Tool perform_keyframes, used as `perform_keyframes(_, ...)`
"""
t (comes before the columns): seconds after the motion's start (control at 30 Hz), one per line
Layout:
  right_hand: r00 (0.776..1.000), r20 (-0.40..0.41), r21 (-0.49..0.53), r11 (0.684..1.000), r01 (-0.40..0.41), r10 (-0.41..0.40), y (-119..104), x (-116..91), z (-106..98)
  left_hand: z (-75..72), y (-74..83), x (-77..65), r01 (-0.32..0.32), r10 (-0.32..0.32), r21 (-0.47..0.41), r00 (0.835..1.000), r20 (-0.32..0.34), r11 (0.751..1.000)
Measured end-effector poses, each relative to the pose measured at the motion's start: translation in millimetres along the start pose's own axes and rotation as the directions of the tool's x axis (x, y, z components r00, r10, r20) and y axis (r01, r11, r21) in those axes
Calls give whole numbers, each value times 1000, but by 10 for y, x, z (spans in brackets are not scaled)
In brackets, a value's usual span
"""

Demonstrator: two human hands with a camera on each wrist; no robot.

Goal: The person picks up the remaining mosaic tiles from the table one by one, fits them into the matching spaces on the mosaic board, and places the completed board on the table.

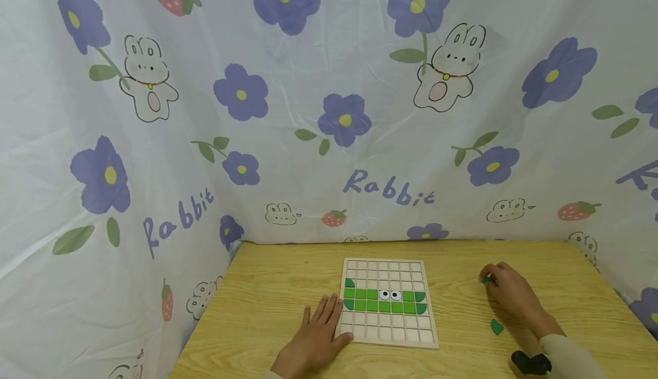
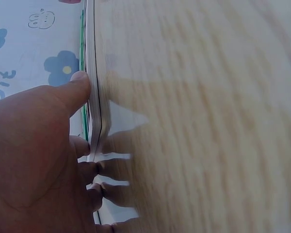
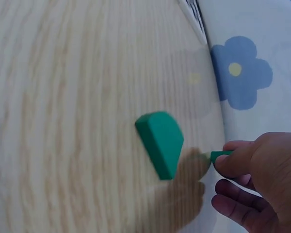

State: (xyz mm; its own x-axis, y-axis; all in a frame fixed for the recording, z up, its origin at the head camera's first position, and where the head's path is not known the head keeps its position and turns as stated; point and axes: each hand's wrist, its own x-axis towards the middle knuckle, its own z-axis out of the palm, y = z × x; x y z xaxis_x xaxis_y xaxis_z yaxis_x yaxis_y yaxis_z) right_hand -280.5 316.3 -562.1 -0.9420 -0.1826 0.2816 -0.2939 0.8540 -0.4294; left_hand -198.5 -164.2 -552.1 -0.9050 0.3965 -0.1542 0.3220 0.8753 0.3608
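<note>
A pale wooden grid board (image 1: 430, 316) lies on the table, with light green squares (image 1: 372, 306), dark green quarter-round corners (image 1: 350, 283) and two eye pieces (image 1: 384, 295) set in two rows and one cell above. My left hand (image 1: 317, 336) rests flat at the board's left edge, fingers spread, thumb at its lower left corner. To the right of the board my right hand (image 1: 509, 293) pinches a small dark green piece (image 3: 219, 155) between thumb and fingers; most of it is hidden. Nearer me, another dark green quarter-round piece (image 1: 496, 327) lies loose on the wood.
A black object (image 1: 530, 362) sits by the right sleeve (image 1: 568, 356), partly covered by it. The wooden table (image 1: 277, 276) ends at the back and left against a white curtain (image 1: 288, 196) printed with flowers and rabbits.
</note>
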Motion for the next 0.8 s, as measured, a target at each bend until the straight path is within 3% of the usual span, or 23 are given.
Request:
perform_keyframes(0.27,996,-60,10,998,63,-62,-123,16,10,14,-15,4,5,-5,-7,1000,7,1000)
perform_keyframes(0.57,999,6,51,998,37,-37,-337,91,-64,24,-24,15,-7,7,-35,1000,0,999)
perform_keyframes(0.8,999,-7,73,997,32,-32,-477,128,-71,18,-36,12,-15,15,-44,1000,1,999)
